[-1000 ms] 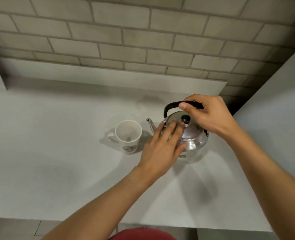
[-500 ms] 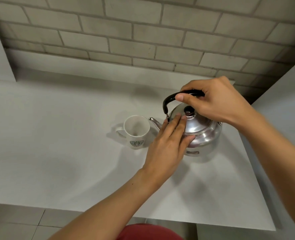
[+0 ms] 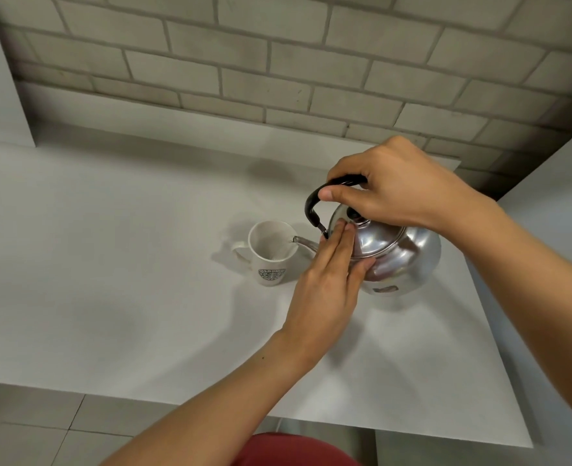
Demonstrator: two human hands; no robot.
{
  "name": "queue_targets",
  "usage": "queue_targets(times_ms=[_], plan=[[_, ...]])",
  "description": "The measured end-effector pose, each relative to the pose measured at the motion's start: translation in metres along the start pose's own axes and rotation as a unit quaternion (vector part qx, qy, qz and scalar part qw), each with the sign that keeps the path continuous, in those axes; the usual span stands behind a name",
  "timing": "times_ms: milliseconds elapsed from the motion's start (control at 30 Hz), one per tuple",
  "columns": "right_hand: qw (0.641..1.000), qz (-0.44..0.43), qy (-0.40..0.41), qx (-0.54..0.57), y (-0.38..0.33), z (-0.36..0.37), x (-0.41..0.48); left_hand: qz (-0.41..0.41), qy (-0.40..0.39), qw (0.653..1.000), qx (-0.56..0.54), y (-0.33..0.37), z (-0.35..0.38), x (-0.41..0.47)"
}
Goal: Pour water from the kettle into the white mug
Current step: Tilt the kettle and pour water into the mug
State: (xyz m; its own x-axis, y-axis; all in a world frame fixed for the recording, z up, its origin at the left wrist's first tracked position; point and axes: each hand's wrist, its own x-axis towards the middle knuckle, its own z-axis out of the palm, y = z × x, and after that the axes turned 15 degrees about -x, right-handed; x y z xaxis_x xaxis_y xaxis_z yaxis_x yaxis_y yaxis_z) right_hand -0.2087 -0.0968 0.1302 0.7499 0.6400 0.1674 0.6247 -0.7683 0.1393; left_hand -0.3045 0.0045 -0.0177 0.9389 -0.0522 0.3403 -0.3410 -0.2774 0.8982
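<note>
The steel kettle (image 3: 402, 253) tilts toward the white mug (image 3: 271, 253), its spout tip (image 3: 296, 239) over the mug's rim, while the mug stands upright on the grey counter (image 3: 126, 280). The right hand (image 3: 392, 193) is curled tight around the black handle (image 3: 314, 203). The left hand (image 3: 328, 284) lies flat, fingers (image 3: 340, 243) straight and together, pressing the lid (image 3: 368, 237) and gripping nothing.

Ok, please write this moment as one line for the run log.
right hand: grips kettle handle | left hand: fingers flat on lid | spout over white mug | kettle tilted
</note>
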Motion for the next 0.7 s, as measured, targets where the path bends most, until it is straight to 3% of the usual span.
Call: queue_targets(times_ms=[700], plan=[[0.999,-0.03,-0.027,-0.029,-0.009,-0.023,0.011,0.002,0.043,0.993,-0.111,0.013,0.008,0.007]])
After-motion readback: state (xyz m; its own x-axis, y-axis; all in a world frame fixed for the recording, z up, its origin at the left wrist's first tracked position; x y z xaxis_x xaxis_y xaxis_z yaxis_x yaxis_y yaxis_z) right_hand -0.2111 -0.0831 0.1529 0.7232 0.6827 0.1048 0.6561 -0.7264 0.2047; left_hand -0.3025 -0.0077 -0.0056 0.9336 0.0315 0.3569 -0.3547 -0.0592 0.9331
